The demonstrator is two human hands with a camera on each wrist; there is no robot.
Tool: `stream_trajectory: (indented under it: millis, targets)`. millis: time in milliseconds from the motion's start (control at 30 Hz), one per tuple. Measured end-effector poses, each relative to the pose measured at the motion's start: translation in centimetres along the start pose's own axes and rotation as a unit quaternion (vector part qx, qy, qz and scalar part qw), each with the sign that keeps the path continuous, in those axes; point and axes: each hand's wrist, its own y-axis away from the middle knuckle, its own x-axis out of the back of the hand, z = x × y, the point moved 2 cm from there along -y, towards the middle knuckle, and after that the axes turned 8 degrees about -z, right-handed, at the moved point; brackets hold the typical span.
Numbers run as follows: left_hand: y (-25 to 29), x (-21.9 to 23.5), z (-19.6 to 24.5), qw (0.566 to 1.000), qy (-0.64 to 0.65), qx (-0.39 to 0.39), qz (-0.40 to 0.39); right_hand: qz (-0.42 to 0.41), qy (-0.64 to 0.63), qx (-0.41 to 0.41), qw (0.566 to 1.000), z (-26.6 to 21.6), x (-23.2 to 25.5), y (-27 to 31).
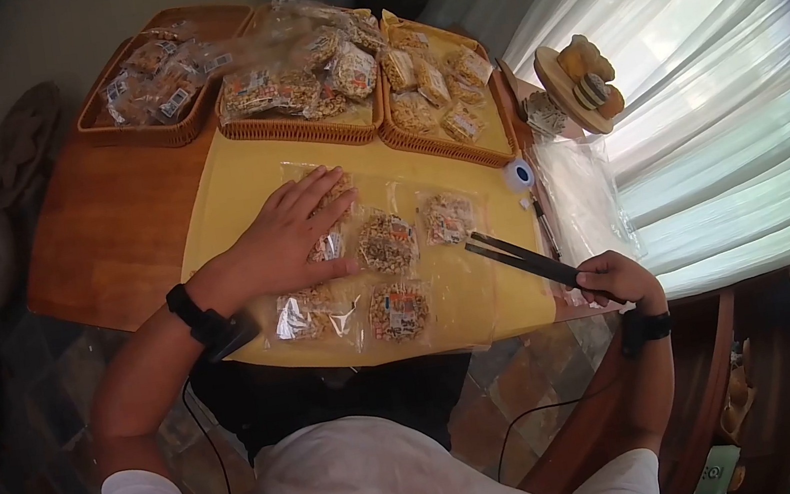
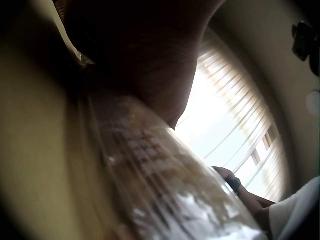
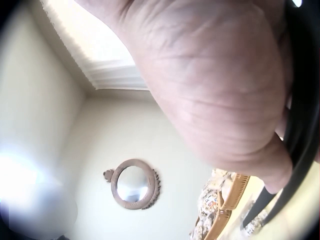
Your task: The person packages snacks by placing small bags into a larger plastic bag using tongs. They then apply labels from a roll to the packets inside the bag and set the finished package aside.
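Observation:
My left hand (image 1: 288, 237) lies flat, fingers straight, over clear plastic packets of a nutty, grainy snack on the yellow sheet (image 1: 226, 195). Part of the packet under the palm is hidden. In the left wrist view a shiny packet (image 2: 165, 175) runs close below that hand. My right hand (image 1: 617, 278) grips black tongs (image 1: 528, 259) near the handle end. The tong tips point left, slightly apart, right beside a snack packet (image 1: 449, 217). Other packets, one in the middle (image 1: 386, 243) and one nearer me (image 1: 398, 310), lie between the hands.
Along the back stand a left wicker tray (image 1: 137, 134), a middle wicker tray (image 1: 298, 131) and a right wicker tray (image 1: 452, 150), all holding bagged snacks. A tape roll (image 1: 518, 174), a pen (image 1: 545, 226) and clear bags (image 1: 585, 200) lie at the right. Bread-like pieces sit on a wooden stand (image 1: 554, 83).

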Motion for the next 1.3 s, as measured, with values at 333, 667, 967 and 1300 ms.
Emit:
stream_trajectory:
  millis: [333,667,967,1300]
  targets:
    - [0.2,0.1,0.1,1.000,-0.001,0.001,0.002,0.046,-0.026,-0.013,0.999,2.0,1.8,-0.4]
    - [0.0,0.5,0.5,1.000,-0.006,-0.003,0.010,-0.006,-0.020,0.029,0.999,1.2,0.7,-4.3]
    - [0.1,1.5,0.9,1.000,-0.015,-0.015,-0.010,-0.042,-0.118,0.102,0.987,2.5,-3.5,-5.8]
    - [-0.3,2.1,1.0,0.996,0.026,-0.081,-0.019,-0.068,-0.198,0.102,0.973,2.8,-6.7,-5.1]
